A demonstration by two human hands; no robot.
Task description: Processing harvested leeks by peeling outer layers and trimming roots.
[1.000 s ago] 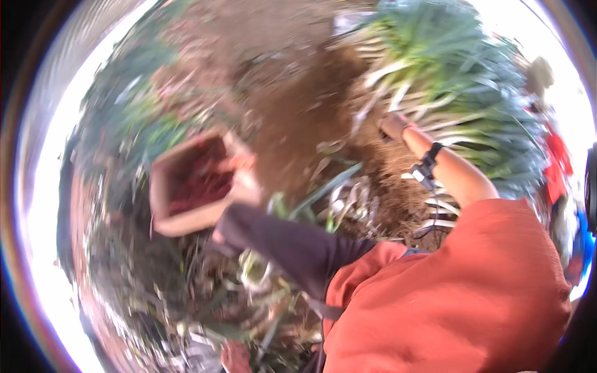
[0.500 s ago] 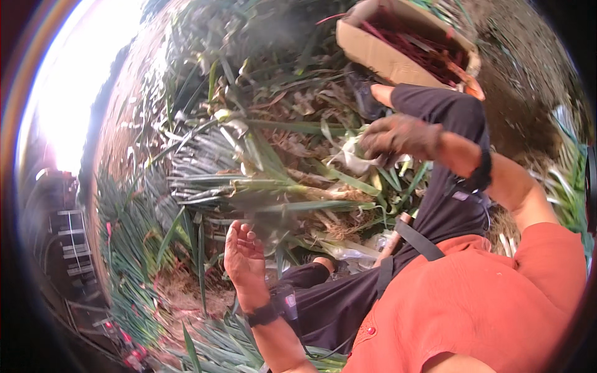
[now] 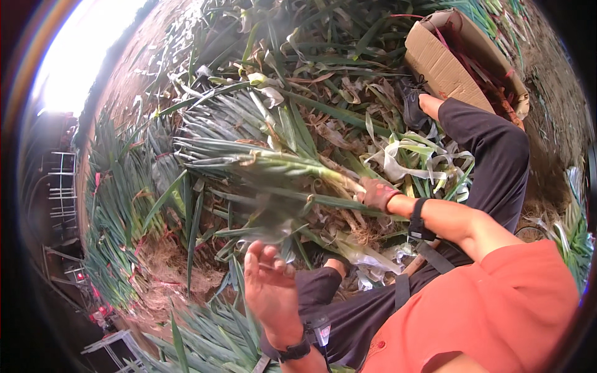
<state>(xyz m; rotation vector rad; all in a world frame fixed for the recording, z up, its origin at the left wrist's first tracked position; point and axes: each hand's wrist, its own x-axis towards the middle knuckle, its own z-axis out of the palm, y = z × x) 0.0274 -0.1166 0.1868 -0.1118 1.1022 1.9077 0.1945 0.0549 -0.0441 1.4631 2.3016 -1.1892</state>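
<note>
My right hand (image 3: 378,195), in a reddish-brown glove, is closed around the root end of a leek (image 3: 333,177) at the near edge of a loose heap. The long green leaves of the heap (image 3: 217,140) stretch away to the left. Bare and raised, palm partly showing, my left hand (image 3: 272,295) has its fingers loosely bent and apart, with nothing seen in it. It hovers in front of the leaves, not far from my left knee. Pale stripped leaf skins (image 3: 404,161) lie beyond my right hand, between it and my shoe.
A cardboard box (image 3: 444,71) holding red strips stands at the far right. Tied leek bundles (image 3: 115,217) line the left, with more leaves (image 3: 217,336) at the lower edge. Clear plastic (image 3: 373,267) and a wooden bar (image 3: 415,266) lie by my legs. Metal frames (image 3: 62,186) stand far left.
My right hand has moved from the pale leaf skins down to the leek roots and closed there. My left hand stays raised and empty. The view has shifted, so the box appears farther right.
</note>
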